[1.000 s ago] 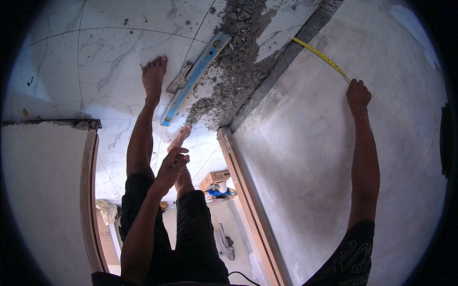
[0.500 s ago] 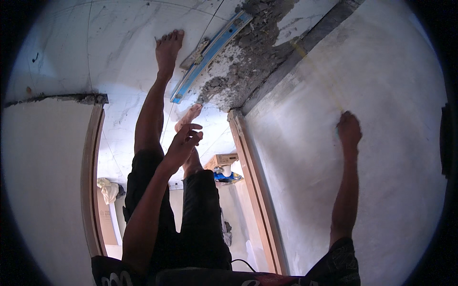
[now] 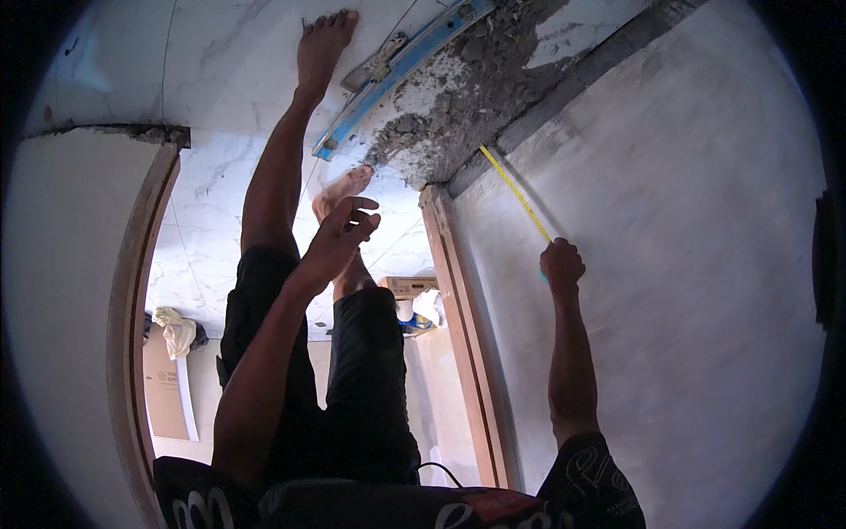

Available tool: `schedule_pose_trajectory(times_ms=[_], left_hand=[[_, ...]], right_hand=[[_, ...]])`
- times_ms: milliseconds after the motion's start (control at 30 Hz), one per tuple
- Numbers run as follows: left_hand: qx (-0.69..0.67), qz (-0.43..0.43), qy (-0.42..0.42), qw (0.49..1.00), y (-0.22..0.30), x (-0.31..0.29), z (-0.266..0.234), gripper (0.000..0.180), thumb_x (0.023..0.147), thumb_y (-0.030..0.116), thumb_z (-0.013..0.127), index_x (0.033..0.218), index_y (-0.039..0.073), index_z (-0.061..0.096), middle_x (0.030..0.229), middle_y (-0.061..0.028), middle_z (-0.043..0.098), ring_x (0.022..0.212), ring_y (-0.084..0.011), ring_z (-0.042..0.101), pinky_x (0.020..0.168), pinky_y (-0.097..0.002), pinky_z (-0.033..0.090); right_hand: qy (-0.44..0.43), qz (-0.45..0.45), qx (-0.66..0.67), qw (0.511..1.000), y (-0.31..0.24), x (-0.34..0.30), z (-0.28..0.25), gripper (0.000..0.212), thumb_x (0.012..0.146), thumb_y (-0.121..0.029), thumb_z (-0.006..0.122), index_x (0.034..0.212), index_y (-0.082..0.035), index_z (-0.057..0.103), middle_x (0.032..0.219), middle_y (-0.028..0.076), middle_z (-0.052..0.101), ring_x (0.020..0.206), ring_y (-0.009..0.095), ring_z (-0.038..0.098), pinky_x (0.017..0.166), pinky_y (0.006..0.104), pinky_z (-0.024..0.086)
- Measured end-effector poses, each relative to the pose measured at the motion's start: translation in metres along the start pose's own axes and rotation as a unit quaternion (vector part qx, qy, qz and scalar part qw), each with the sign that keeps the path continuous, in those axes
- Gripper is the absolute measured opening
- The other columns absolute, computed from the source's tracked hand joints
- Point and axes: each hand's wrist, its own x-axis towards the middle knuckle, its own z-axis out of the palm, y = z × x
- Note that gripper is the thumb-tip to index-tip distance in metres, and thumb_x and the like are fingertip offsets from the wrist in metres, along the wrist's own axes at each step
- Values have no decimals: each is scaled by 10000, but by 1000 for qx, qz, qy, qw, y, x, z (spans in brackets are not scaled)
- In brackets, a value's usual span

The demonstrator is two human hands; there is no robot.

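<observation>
My right hand (image 3: 562, 263) is closed round a tape measure, whose case is mostly hidden apart from a bit of teal at the palm's edge. From it a yellow tape blade (image 3: 518, 195) runs out straight along the pale wall, its far end by the wall's foot at the rubble. My left hand (image 3: 333, 240) hangs over my right leg, fingers loosely bent, thumb apart, nothing visible in it. Beyond it a blue level (image 3: 388, 84) lies on the tiles, with a small greyish tool (image 3: 376, 63) alongside.
Broken grey mortar (image 3: 458, 97) covers the floor along the wall (image 3: 670, 247). A wooden door frame (image 3: 465, 326) stands right of my legs, another jamb (image 3: 132, 264) to the left. Behind me are a cardboard box (image 3: 410, 286) and a pale cloth (image 3: 174, 331). My bare feet stand on marbled tiles.
My right hand has moved left toward the door frame, bringing the tape blade with it. The blade, blurred before, now shows sharply. My left hand keeps nearly the same pose.
</observation>
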Motion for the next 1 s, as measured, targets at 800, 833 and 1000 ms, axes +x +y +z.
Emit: schedule_pose_trajectory(times_ms=[800, 833, 1000], left_hand=[[-87, 186, 32, 978, -118, 23, 21, 266, 938, 195, 579, 1133, 17, 549, 858, -14, 569, 782, -90, 524, 700, -248, 447], [-90, 209, 36, 973, -118, 24, 21, 280, 937, 206, 582, 1140, 18, 544, 852, -10, 564, 785, -89, 519, 707, -247, 443], [-123, 179, 44, 975, -119, 24, 22, 304, 931, 221, 591, 1148, 15, 538, 850, 0, 560, 784, -86, 507, 714, -249, 437]], right_hand=[[-109, 58, 52, 991, -51, -18, 0, 286, 820, -310, 558, 996, -90, 609, 994, 128, 640, 939, 324, 655, 779, 493, 520], [-127, 65, 56, 988, -52, -17, -3, 303, 821, -302, 553, 1028, -88, 610, 1029, 133, 639, 969, 328, 645, 805, 490, 512], [-170, 76, 62, 981, -53, -11, -7, 349, 818, -289, 552, 1090, -79, 615, 1103, 148, 635, 1032, 343, 624, 858, 485, 495]])
